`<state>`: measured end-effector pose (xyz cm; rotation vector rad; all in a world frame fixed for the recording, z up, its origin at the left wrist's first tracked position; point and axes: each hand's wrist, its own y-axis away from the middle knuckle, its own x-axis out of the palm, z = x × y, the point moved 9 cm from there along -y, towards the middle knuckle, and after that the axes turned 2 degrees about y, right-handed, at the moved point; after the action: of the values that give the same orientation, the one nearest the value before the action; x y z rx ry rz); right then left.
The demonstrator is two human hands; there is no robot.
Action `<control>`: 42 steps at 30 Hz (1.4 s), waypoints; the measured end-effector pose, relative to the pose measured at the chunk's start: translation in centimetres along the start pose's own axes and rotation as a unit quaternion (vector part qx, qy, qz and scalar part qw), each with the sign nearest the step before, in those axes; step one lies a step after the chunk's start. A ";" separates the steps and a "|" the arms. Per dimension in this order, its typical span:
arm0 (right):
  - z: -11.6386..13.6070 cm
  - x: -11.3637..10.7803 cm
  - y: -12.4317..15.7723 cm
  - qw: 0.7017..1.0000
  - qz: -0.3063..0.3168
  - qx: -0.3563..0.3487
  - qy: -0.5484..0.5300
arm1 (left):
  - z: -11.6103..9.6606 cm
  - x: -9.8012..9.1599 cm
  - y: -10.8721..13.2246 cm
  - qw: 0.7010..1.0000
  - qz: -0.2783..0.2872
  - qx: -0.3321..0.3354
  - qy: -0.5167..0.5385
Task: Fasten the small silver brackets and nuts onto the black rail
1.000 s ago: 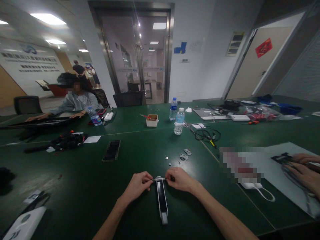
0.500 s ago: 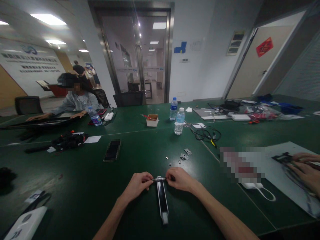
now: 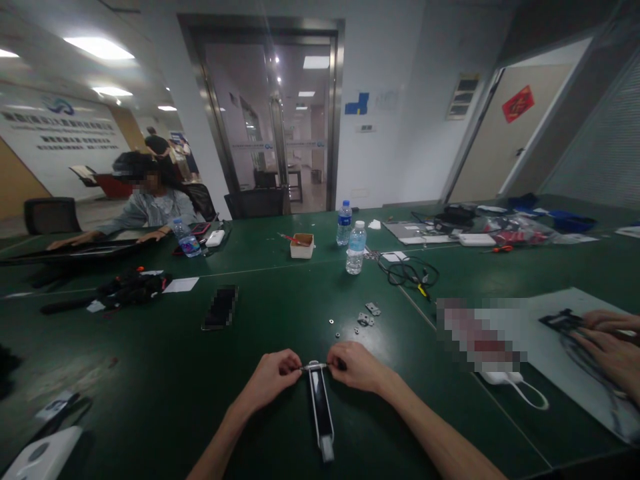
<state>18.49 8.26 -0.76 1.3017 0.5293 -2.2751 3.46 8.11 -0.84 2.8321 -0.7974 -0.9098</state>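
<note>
A long narrow black-and-white bracket [image 3: 321,408] lies on the green table [image 3: 165,373], pointing towards me. My left hand [image 3: 273,377] pinches the left side of its far end, fingers closed. My right hand [image 3: 356,366] pinches the right side of the same end, fingers closed too. A thin metal pin or screw seems to run between the two pinches, too small to make out. Small metal plates and washers [image 3: 364,317] lie just beyond my hands.
A phone [image 3: 221,307] lies to the far left of my hands. Two water bottles [image 3: 354,247], a small box [image 3: 302,245] and a black cable [image 3: 407,272] sit farther back. Another person's hands [image 3: 607,343] rest on a grey sheet at right. A seated person [image 3: 150,203] is far left.
The view has tilted slightly, so everything sits a little lower in the frame. Both hands keep the same pinch on the bracket's far end.
</note>
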 end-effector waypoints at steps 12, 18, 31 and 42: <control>0.1 -0.1 0.1 1.000 -0.013 -0.013 -0.007 | 0.2 0.3 -0.1 1.000 -0.011 -0.002 0.001; 0.2 -0.1 0.1 1.000 -0.014 -0.019 -0.013 | -0.1 0.5 -0.3 1.000 -0.030 -0.004 -0.006; 0.2 -0.3 0.2 1.000 -0.005 -0.015 -0.013 | -0.6 0.3 -0.2 0.999 -0.030 0.010 -0.025; 0.6 -0.1 0.2 1.000 -0.012 -0.018 -0.009 | -0.7 0.5 -0.2 0.999 -0.021 0.009 -0.029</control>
<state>18.20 7.82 -0.37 1.2620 0.5807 -2.2840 4.29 7.98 -0.59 2.8607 -0.7568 -0.9987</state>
